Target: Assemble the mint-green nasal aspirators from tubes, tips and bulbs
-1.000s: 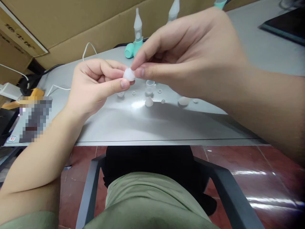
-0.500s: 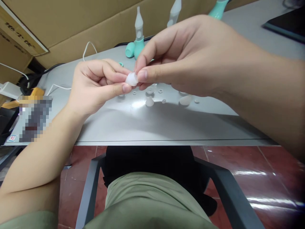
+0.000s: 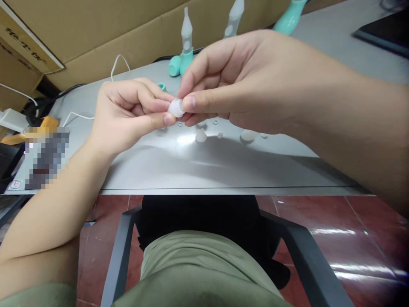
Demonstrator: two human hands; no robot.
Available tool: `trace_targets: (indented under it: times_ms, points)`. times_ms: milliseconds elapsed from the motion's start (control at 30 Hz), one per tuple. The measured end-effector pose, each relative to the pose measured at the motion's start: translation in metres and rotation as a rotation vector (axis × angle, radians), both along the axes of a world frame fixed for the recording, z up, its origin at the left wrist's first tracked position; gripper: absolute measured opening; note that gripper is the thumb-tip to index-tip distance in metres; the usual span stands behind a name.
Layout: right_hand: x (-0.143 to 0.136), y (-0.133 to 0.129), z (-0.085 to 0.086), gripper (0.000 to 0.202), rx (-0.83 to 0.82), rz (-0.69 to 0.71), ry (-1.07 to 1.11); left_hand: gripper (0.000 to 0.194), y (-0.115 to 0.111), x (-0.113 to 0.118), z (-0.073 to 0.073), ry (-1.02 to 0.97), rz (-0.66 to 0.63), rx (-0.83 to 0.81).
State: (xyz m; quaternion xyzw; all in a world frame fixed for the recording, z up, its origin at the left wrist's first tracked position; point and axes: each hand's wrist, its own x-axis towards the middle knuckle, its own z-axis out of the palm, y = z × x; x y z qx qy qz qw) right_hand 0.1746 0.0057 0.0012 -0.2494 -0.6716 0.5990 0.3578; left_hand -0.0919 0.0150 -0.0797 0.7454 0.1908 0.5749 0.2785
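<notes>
A small white translucent piece [image 3: 176, 108] is held above the table between both hands. My left hand [image 3: 128, 111] pinches its left side with thumb and fingers. From the right, my right hand [image 3: 236, 85] closes thumb and forefinger on its other edge, hiding part of it. Below on the grey table lie a white dome-shaped piece [image 3: 201, 136], a larger whitish piece [image 3: 248, 136], a small clear piece [image 3: 220, 135] and a small ring [image 3: 215, 122]. A green ring-like part [image 3: 162, 87] shows just behind my left fingers.
Behind my hands stand a green bulb with a clear nozzle [image 3: 186, 40], another clear nozzle [image 3: 234, 19] and a green bulb [image 3: 290, 18]. A dark flat object [image 3: 385, 34] lies at right. White cables, a white plug [image 3: 14, 121] and a yellow object [image 3: 48, 125] are at left.
My right hand has shifted slightly down and its fingers have turned a little at the white piece. More of the green ring-like part shows. My left hand has hardly moved.
</notes>
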Motion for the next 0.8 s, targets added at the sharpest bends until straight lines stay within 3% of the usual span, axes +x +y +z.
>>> trace_targets:
  times_ms: [200, 367, 533, 667, 800]
  points:
    - [0.001, -0.001, 0.001, 0.019, 0.058, -0.017, -0.052, 0.047, -0.003, -0.002, 0.004, 0.04, -0.002, 0.0]
    - [0.002, 0.0, -0.001, 0.013, 0.102, -0.055, -0.124, 0.06, -0.008, -0.007, 0.012, 0.147, 0.058, -0.048]
    - [0.004, 0.0, 0.001, 0.009, 0.118, -0.091, -0.206, 0.041, -0.017, -0.003, 0.022, 0.16, 0.031, -0.014]
    - [0.004, 0.0, 0.002, 0.016, 0.099, -0.051, -0.13, 0.05, -0.021, 0.003, 0.022, 0.119, 0.113, -0.007]
    - [0.004, 0.0, 0.001, 0.009, 0.117, -0.042, -0.18, 0.056, -0.019, 0.002, 0.019, 0.112, 0.131, 0.008]
